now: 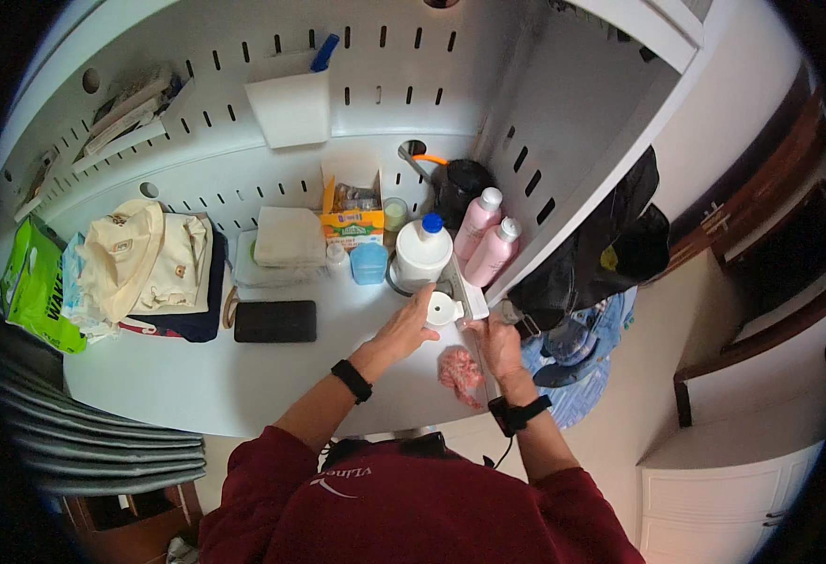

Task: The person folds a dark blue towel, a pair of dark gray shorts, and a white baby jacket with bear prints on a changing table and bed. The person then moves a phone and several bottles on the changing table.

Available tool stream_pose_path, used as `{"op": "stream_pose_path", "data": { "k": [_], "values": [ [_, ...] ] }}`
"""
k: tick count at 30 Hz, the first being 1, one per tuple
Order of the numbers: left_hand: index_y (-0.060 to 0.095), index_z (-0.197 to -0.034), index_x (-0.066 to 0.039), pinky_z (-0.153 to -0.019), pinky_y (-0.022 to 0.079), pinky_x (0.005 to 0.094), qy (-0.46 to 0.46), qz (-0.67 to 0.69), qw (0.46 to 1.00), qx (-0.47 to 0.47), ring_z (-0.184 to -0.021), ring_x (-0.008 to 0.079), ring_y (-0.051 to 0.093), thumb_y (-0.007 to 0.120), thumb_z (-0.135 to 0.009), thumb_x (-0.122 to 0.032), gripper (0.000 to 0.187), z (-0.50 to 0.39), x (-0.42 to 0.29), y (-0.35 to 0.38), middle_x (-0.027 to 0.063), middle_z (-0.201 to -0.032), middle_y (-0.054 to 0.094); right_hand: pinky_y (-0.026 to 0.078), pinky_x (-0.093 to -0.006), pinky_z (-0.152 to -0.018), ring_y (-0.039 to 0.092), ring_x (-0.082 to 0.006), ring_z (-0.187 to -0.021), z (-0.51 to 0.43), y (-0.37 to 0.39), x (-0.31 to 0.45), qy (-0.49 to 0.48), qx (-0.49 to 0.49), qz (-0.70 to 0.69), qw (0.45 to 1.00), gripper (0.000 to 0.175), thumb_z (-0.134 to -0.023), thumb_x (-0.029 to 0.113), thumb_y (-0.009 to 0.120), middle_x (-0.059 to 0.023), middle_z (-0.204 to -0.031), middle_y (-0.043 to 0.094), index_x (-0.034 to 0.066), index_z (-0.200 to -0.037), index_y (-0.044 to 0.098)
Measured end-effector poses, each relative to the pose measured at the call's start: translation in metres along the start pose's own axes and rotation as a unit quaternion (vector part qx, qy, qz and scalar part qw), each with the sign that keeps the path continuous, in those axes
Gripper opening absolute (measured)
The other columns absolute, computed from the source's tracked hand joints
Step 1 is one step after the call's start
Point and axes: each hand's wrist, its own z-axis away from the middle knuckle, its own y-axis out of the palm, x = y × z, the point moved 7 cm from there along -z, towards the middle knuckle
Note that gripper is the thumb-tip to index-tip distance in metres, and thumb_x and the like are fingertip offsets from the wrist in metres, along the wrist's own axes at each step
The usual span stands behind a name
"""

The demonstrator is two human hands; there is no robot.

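Near the desk's right edge, my left hand [404,330] is at the left side of a small white round item [444,309] with a dark central hole, its fingers spread; whether they touch it is unclear. My right hand [497,344] is at the desk's edge strip, just right of that item, fingers bent and partly hidden. Between my wrists lies a crumpled pink and white cloth or scrunchie [461,374]. Beyond my hands stand a white bottle with a blue cap [423,254] and two pink bottles with white caps [478,222] [494,252].
A black phone or case [275,321], folded clothes [148,264] and a green bag [42,285] are to the left. A blue container [368,264], a yellow-orange box [353,229] and a black pot [463,189] stand behind. Denim clothing [575,352] lies right of the partition [596,162].
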Motion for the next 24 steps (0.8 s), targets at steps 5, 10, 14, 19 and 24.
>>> {"op": "stream_pose_path", "data": {
  "k": [5, 10, 14, 19, 24],
  "values": [
    [0.026, -0.136, 0.003, -0.103, 0.037, 0.0445, -0.033, 0.012, 0.996, 0.083, -0.126, 0.0435, 0.042, 0.076, -0.073, -0.008, 0.081, -0.006, 0.006, 0.001, 0.0314, -0.136, 0.039, 0.05, -0.0485, -0.056, 0.063, -0.0425, -0.064, -0.002, 0.022, -0.01, 0.038, 0.016, -0.031, 0.999, 0.035, -0.092, 0.032, 0.058, -0.0245, -0.068, 0.062, -0.0017, -0.083, 0.057],
    [0.023, -0.141, 0.003, -0.103, 0.04, 0.0448, -0.023, 0.017, 0.998, 0.048, -0.127, 0.044, 0.042, 0.076, -0.07, -0.001, 0.089, -0.004, 0.001, -0.004, 0.0319, -0.139, 0.037, 0.048, -0.0449, -0.055, 0.062, -0.0404, -0.061, -0.002, 0.012, -0.007, 0.017, -0.018, -0.01, 1.0, 0.034, -0.094, 0.031, 0.057, -0.0227, -0.065, 0.061, -0.0004, -0.082, 0.065],
    [0.015, -0.146, -0.003, -0.1, 0.042, 0.044, -0.035, -0.005, 0.999, 0.025, -0.124, 0.0413, 0.046, 0.074, -0.072, 0.0, 0.095, 0.001, 0.002, -0.002, 0.0281, -0.143, 0.033, 0.05, -0.0475, -0.059, 0.063, -0.0432, -0.07, 0.002, 0.008, -0.007, 0.011, 0.021, -0.046, 0.999, 0.035, -0.091, 0.032, 0.06, -0.0273, -0.075, 0.062, -0.0036, -0.088, 0.061],
    [0.038, -0.135, -0.002, -0.084, 0.051, 0.0389, -0.043, 0.004, 0.999, -0.026, -0.1, 0.0333, 0.061, 0.072, -0.077, -0.005, 0.067, 0.025, 0.011, -0.033, 0.0242, -0.125, 0.052, 0.053, -0.0383, -0.061, 0.068, -0.0337, -0.069, 0.034, -0.015, -0.022, 0.054, 0.005, -0.163, 0.985, 0.025, -0.092, 0.019, 0.06, -0.0252, -0.077, 0.065, -0.0025, -0.105, 0.063],
    [0.058, -0.09, 0.003, -0.067, 0.049, 0.0414, -0.129, -0.111, 0.977, -0.129, -0.076, 0.0322, 0.062, 0.066, -0.083, -0.014, 0.02, 0.064, 0.062, -0.129, 0.0197, -0.085, 0.064, 0.053, -0.0285, -0.063, 0.067, -0.0171, -0.067, 0.079, -0.045, -0.038, 0.097, 0.028, -0.226, 0.969, 0.023, -0.092, 0.008, 0.058, -0.0135, -0.077, 0.069, -0.0061, -0.109, 0.062]
  ]
}}
